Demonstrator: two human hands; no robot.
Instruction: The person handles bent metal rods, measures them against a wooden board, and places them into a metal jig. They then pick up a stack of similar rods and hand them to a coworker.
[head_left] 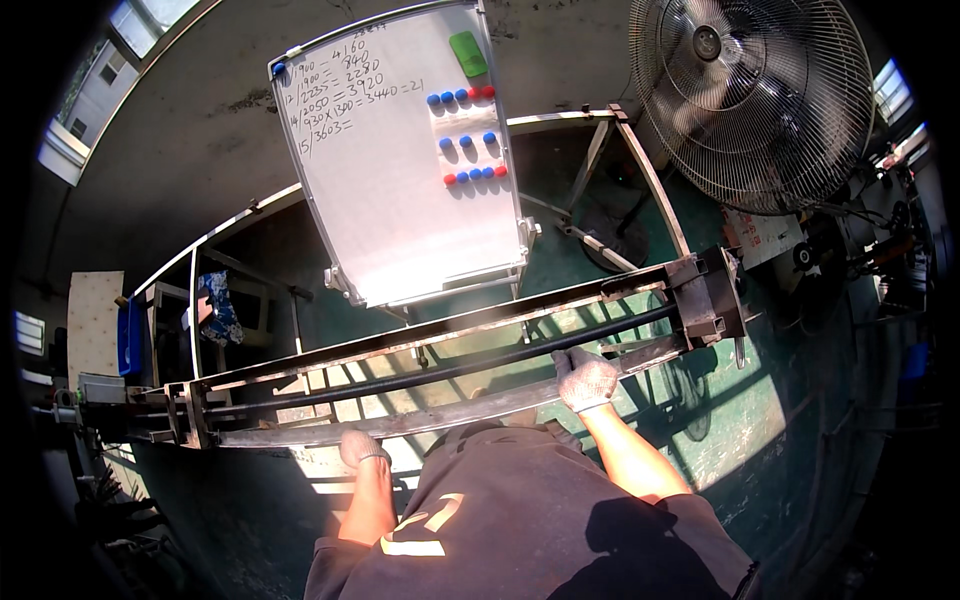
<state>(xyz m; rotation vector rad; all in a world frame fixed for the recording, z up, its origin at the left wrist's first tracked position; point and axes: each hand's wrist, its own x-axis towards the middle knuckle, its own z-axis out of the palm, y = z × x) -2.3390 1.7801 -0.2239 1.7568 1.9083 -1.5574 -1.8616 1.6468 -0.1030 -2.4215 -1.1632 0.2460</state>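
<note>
One pale-gloved right hand (587, 381) grips a long grey metal bar (450, 413), which runs from its eight to two o'clock. The bar lies at twelve o'clock of the pale-gloved left hand (362, 448), whose grip cannot be told.

There are one black rod (500, 354), one whiteboard (385, 215), four red magnets (475, 93).

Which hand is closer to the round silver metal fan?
Right. The gloved right hand is below and left of the round silver metal fan; the left hand is farther left and lower.
</note>
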